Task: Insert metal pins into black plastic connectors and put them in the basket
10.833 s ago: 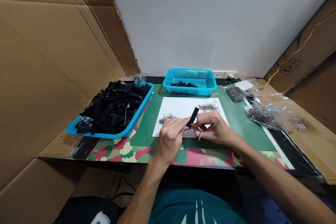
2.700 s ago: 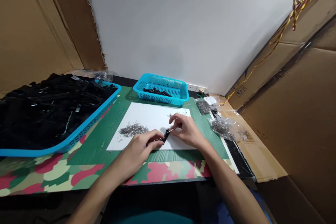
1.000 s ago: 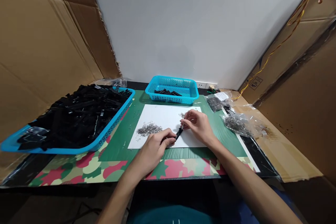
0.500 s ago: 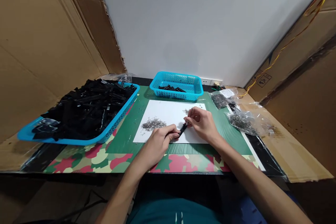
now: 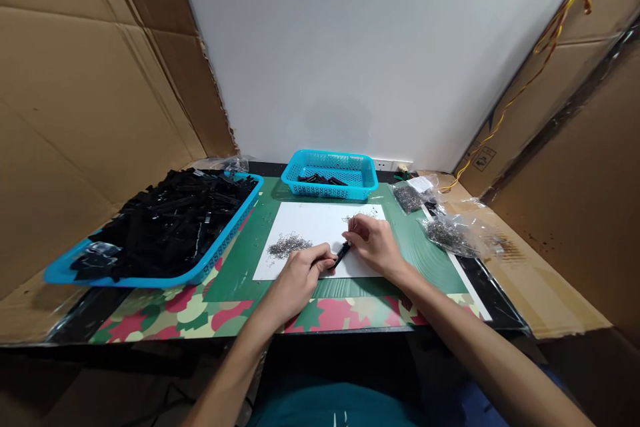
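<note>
My left hand [image 5: 304,272] is closed on the near end of a narrow black strip-like part [image 5: 343,254], held tilted over a white sheet [image 5: 323,213]. At the part's far end, my right hand [image 5: 376,243] has thumb and fingers pinched together. Whatever sits in that pinch is too small to make out. Beside my left hand lies a heap of small thin metal pieces [image 5: 287,245]. A smaller scatter of similar metal pieces [image 5: 369,215] lies just beyond my right hand.
A large blue basket [image 5: 165,282] piled with black parts [image 5: 170,227] stands left. Behind the sheet is a smaller blue basket [image 5: 330,192] with some black parts. Clear bags of metal pieces [image 5: 450,233] lie right. Cardboard walls [image 5: 560,167] flank the table; a yellow-red cable [image 5: 515,97] hangs right.
The view has tilted and shifted slightly, moving the scene a little down. Both hands stay at the black part, with the right fingers still pinched near its far end.
</note>
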`<act>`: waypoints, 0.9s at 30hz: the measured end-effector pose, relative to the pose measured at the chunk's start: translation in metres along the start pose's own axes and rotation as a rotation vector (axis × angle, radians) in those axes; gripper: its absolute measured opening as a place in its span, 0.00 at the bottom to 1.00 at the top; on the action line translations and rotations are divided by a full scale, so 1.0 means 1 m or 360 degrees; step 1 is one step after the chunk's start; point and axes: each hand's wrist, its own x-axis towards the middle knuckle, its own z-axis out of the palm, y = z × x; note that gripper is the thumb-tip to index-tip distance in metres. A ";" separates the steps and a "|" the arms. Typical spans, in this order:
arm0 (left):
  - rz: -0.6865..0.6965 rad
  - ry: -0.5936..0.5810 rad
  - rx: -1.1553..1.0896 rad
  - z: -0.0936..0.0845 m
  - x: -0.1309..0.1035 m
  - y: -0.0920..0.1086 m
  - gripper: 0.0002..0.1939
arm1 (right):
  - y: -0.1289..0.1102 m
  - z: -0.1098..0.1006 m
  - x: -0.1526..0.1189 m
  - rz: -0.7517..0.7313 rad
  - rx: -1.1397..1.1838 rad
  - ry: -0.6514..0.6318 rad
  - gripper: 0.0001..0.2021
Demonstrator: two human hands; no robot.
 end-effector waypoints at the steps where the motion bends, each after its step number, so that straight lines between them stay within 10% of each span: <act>1: 0.0001 0.0005 0.0001 0.000 0.000 0.000 0.14 | 0.000 0.001 -0.001 -0.0007 0.0001 0.0004 0.08; 10: -0.0026 0.0046 -0.0141 -0.003 0.000 -0.004 0.16 | 0.002 0.005 -0.001 0.0021 0.0221 0.0144 0.08; 15: -0.0058 0.0459 -0.0469 -0.003 -0.002 -0.015 0.14 | -0.003 0.004 0.000 -0.0010 0.0294 0.0334 0.06; 21: -0.0026 0.0870 -0.0461 -0.003 -0.007 -0.021 0.12 | -0.008 0.016 0.006 -0.0109 -0.0303 -0.0331 0.10; 27: 0.0001 0.0897 -0.0292 -0.020 0.004 -0.018 0.09 | -0.019 0.028 0.020 -0.0060 -0.0325 -0.0469 0.03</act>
